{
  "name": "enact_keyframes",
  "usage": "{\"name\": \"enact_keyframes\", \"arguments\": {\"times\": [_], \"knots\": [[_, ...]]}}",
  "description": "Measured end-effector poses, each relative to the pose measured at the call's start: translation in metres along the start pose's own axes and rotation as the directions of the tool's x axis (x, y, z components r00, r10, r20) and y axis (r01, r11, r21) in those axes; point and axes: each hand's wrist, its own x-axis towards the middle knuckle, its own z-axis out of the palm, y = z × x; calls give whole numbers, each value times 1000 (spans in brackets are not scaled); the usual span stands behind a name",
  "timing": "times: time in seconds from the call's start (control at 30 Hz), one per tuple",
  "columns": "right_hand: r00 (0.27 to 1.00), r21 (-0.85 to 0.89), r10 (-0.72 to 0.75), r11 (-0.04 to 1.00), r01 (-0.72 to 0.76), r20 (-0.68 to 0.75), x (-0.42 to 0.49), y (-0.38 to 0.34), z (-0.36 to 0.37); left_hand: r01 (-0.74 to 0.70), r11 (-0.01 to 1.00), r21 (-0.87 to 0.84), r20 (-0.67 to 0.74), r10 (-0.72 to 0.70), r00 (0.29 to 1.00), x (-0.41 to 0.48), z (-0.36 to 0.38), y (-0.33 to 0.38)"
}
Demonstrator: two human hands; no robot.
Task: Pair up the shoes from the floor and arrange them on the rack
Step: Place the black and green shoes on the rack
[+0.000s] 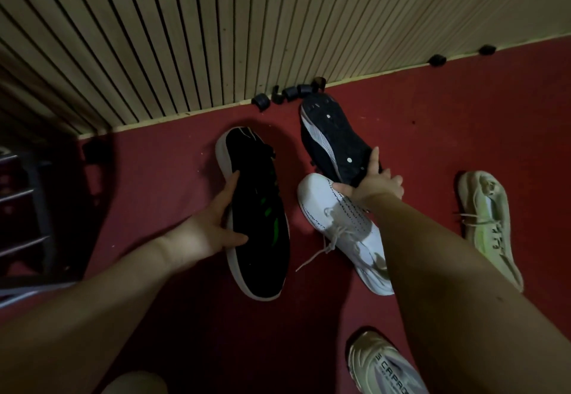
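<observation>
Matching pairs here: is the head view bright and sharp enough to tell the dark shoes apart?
Head view: dim, fairly sharp; green-marked black shoe and sole-up black shoe are distinguishable, white shoe clear; rack at left lost in shadow; wide-angle bends slatted wall.

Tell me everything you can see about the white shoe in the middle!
The white shoe lies slantwise on the red floor. Its top looks like knitted cloth with rows of tiny dark marks. Its white laces are loose; one end trails onto the floor. The upturned dark shoe, gripped by the right hand, overlaps its far end, and that forearm hides part of it.
</observation>
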Motion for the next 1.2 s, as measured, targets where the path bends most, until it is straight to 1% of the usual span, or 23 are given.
{"name": "enact_keyframes", "arguments": {"times": [0.07, 0.13, 0.17, 0.2, 0.23, 0.27, 0.33, 0.4, 0.43, 0.47, 0.5, 0.53, 0.6, 0.67, 0.73, 0.83, 0.93, 0.97, 1.0, 1.03, 1.1, 1.13, 1.2], "knots": [[1000, -60, -11, 998, 9, -29, 2, 6, -2, 13, 998, 55, 23, -14, 1000, 1, -2, -2], [998, -18, -33, 999, 32, -50, 0, 7, -5, 29, 987, 159, 27, -34, 999, 2, -2, -6], [999, 85, -33, 996, 36, -43, -1, 7, -8, 27, 977, 214, 35, -35, 999, 2, -1, -7], [1000, 251, -22, 968, 24, -9, -2, 7, -11, 21, 964, 265, 38, -32, 999, 2, 0, -9], [999, 449, -25, 893, 9, 29, -6, 8, -18, 25, 952, 306, 22, -33, 999, 1, 2, -11], [997, 615, -34, 788, -14, 66, -12, 9, -26, 49, 940, 338, -24, -43, 999, 1, 4, -14], [989, 779, -87, 626, -39, 119, -30, 12, -42, 122, 930, 346, -187, -59, 981, -3, 7, -13], [961, 884, -190, 456, -97, 203, -49, 20, -53, 153, 955, 255, -362, -53, 931, -7, 8, -7], [920, 920, -284, 357, -161, 271, -59, 24, -56, 127, 972, 199, -422, -31, 906, -9, 8, -3], [856, 932, -393, 271, -241, 336, -69, 27, -56, 76, 987, 141, -460, -3, 888, -10, 7, -1], [789, 932, -497, 177, -315, 361, -82, 27, -56, 31, 996, 88, -478, 15, 878, -10, 6, 0], [732, 923, -586, 81, -376, 349, -93, 27, -53, -1, 999, 52, -477, 26, 878, -9, 6, -1], [654, 887, -707, -82, -454, 269, -120, 20, -45, -67, 997, -35, -436, 45, 899, -15, 12, 9], [601, 828, -773, -193, -526, 201, -140, 9, -33, -133, 973, -189, -379, 53, 924, -25, 24, 27], [566, 814, -804, -198, -545, 184, -153, -3, -21, -122, 947, -298, -301, 28, 953, -31, 34, 36], [529, 822, -823, -146, -550, 208, -167, -17, -5, -113, 922, -369, -208, 36, 977, -35, 38, 42], [518, 826, -826, -122, -550, 222, -180, -24, 9, -174, 920, -352, -179, 117, 977, -45, 37, 43], [518, 827, -818, -99, -554, 250, -184, -27, 10, -200, 924, -327, -188, 144, 972, -48, 37, 42], [538, 846, -793, -54, -531, 287, -186, -29, 10, -221, 926, -307, -204, 163, 965, -50, 36, 40], [557, 876, -768, 12, -481, 316, -186, -30, 9, -239, 920, -312, -215, 176, 960, -52, 33, 38], [621, 948, -726, 140, -287, 296, -186, -31, 3, -259, 892, -372, -214, 189, 958, -53, 23, 32], [672, 969, -699, 194, -151, 245, -188, -29, -1, -260, 891, -372, -197, 198, 960, -53, 19, 30], [781, 952, -622, 269, 143, 58, -191, -25, -8, -275, 897, -345, -186, 222, 957, -55, 14, 25]]}}
